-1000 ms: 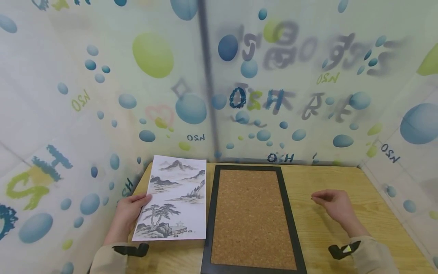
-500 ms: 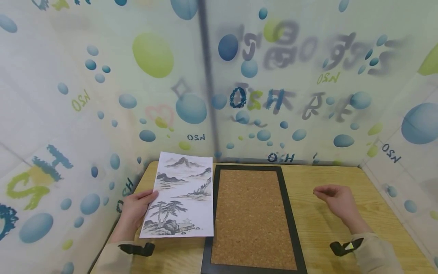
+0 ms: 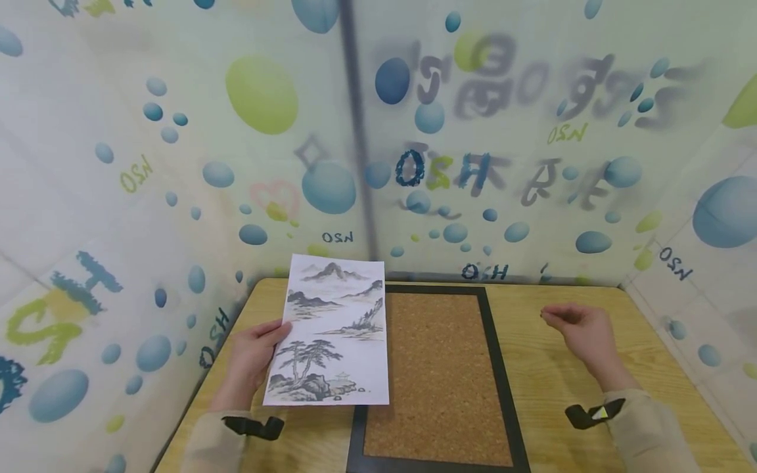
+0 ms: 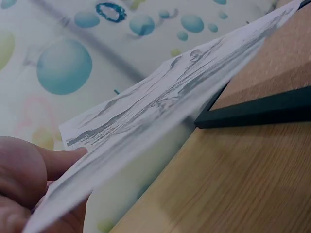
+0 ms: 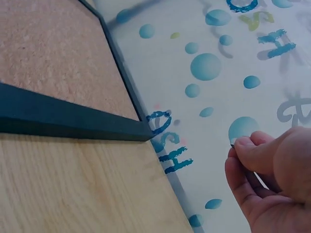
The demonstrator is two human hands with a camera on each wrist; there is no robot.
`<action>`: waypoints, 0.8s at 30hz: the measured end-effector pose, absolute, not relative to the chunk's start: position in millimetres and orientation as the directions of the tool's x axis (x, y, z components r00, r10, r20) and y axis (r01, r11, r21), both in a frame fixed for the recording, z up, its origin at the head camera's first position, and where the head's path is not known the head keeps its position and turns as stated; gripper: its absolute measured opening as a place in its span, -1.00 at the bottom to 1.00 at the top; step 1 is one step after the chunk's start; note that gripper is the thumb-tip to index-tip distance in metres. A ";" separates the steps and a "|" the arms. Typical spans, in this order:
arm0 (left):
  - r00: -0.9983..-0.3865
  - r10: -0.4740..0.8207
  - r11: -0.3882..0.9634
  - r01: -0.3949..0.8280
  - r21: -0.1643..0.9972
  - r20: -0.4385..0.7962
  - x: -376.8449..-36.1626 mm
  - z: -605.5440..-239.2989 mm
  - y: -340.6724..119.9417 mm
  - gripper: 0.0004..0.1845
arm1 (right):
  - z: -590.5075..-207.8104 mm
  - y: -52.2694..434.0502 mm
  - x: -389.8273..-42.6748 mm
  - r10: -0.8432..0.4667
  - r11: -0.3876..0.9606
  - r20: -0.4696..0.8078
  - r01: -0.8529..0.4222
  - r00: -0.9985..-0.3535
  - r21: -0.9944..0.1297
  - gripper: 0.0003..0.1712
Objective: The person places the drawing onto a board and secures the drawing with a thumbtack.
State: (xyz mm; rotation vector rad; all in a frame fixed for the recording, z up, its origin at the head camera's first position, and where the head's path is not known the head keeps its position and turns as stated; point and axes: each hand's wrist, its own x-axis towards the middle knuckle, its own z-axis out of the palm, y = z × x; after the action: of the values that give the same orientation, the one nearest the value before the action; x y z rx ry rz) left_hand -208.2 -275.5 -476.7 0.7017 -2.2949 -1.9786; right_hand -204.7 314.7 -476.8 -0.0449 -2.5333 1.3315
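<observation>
My left hand (image 3: pixel 251 358) pinches the left edge of a paper sheet (image 3: pixel 331 335) printed with an ink landscape of mountains and pines, thumb on the printed side. In the left wrist view the sheet (image 4: pixel 160 97) slants above the table. Its right part overlaps the left side of a black-framed cork board (image 3: pixel 443 381), hiding some of the frame. Right of the board, my right hand (image 3: pixel 585 338) is raised with thumb and fingertips together. A tiny dark tip (image 5: pixel 232 145) pokes out between them in the right wrist view; I cannot tell its kind.
The board lies on a light wooden table (image 3: pixel 550 394). A pale curtain-like wall (image 3: pixel 532 217) with blue and green spots and mirrored lettering rises behind the table's back edge and along both sides. Dark straps (image 3: pixel 254 427) sit around both wrists.
My left hand has carried the sheet rightward and slightly up in the view, from beside the board to over its left edge. My right hand has shifted slightly upward, still pinched.
</observation>
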 end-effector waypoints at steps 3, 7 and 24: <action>-0.902 -0.343 0.074 -0.303 0.950 -0.261 -208.6 -475.5 -268.0 -0.45 | -472.6 312.8 -207.3 0.180 0.570 0.232 -0.091 -0.956 -0.816 -0.74; -0.908 -0.328 0.054 -0.294 0.954 -0.261 -207.8 -474.1 -258.0 -0.47 | -466.8 310.4 -210.9 0.197 0.564 0.232 -0.083 -0.953 -0.822 -0.70; -0.924 -0.286 0.014 -0.268 0.963 -0.253 -211.5 -477.1 -218.7 -0.56 | -445.7 293.1 -226.1 0.218 0.495 0.238 -0.103 -0.946 -0.863 -0.65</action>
State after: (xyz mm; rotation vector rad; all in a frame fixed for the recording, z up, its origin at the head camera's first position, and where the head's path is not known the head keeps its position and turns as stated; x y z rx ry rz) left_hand -211.5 -218.7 -477.1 0.6081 -2.2274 -2.1102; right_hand -226.1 293.1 -445.7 -0.0969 -2.4271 1.4326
